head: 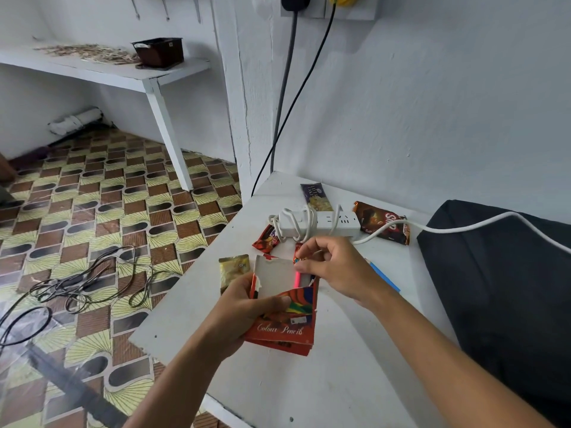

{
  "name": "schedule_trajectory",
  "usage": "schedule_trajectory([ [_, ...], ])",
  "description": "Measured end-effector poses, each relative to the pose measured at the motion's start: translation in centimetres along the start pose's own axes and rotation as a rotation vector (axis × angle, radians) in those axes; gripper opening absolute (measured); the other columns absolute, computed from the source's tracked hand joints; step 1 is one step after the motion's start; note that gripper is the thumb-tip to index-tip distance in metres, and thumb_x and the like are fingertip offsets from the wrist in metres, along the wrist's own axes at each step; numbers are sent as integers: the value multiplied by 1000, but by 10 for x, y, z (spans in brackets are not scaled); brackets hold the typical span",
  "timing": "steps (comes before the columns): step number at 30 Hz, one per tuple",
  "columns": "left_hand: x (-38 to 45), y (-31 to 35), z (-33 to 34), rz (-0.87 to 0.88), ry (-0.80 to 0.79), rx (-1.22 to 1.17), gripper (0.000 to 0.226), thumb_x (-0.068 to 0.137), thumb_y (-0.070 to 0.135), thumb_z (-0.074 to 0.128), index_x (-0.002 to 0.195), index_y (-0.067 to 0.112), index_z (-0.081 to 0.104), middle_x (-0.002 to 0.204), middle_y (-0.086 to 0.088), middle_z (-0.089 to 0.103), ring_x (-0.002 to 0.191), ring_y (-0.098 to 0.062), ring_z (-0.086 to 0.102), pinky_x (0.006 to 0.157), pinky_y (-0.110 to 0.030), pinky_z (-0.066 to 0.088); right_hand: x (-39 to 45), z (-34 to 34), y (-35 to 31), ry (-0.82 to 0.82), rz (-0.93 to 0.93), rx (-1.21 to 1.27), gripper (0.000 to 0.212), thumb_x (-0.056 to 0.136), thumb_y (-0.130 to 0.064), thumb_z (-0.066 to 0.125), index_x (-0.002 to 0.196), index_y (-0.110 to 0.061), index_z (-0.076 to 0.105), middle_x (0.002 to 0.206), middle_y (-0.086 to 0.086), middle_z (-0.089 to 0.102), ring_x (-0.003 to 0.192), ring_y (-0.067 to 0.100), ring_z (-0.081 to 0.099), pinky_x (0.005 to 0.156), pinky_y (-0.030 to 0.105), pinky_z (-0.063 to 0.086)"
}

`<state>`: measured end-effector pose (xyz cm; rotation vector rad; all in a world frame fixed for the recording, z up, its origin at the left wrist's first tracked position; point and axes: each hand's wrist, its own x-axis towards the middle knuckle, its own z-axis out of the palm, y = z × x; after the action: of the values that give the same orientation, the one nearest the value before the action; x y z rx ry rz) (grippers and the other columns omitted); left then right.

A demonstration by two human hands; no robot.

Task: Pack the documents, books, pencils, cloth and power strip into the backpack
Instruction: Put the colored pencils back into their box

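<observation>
My left hand [244, 307] grips a red "Colour Pencils" box [287, 325] with its flap open, held above the white table [278, 390]. My right hand [333, 267] pinches a pink pencil [297, 279] whose lower end is inside the box mouth. A blue pencil [384, 278] lies on the table just right of that hand. The white power strip [321, 223], its cord wound around it, rests behind my hands. A dark backpack [500, 285] lies at the right, with the strip's white cable [463, 227] draped over it.
Snack wrappers lie around the strip: a red one [265, 239], a brown one [383, 222], a dark one [315, 196] and a gold sachet [233, 268]. Two cables run up the wall to sockets. Tangled black wires [80, 288] lie on the patterned floor at left.
</observation>
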<state>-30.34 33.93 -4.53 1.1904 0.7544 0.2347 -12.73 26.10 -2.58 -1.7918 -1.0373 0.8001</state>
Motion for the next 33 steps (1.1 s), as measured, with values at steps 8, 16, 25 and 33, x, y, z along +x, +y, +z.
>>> schedule_trajectory([
  [8,3,2,-2,71,89,-144,59,64,15,74,118,6,52,94,-15,73,79,-29,72,67,-36,60,-17,5,-7,43,-149,-138,27,84,-18,69,107,-27,58,120,-7,51,108,7,51,64,12,51],
  [16,8,8,0,155,219,-364,47,75,21,68,117,4,56,87,-14,74,67,-24,72,49,-30,55,-50,25,4,-59,135,323,57,82,-12,74,126,-28,43,105,4,69,91,21,70,79,44,58],
  [25,16,2,11,150,240,-389,62,68,19,73,125,5,54,100,-17,72,78,-29,72,58,-34,57,-50,31,8,66,199,553,24,90,-6,62,113,-11,60,90,9,75,81,26,73,70,37,60],
  [33,18,1,14,158,196,-377,53,70,11,70,122,4,57,97,-17,73,77,-29,72,57,-33,57,-47,29,12,58,208,553,19,91,-6,60,109,-11,63,86,12,75,78,29,73,67,36,60],
])
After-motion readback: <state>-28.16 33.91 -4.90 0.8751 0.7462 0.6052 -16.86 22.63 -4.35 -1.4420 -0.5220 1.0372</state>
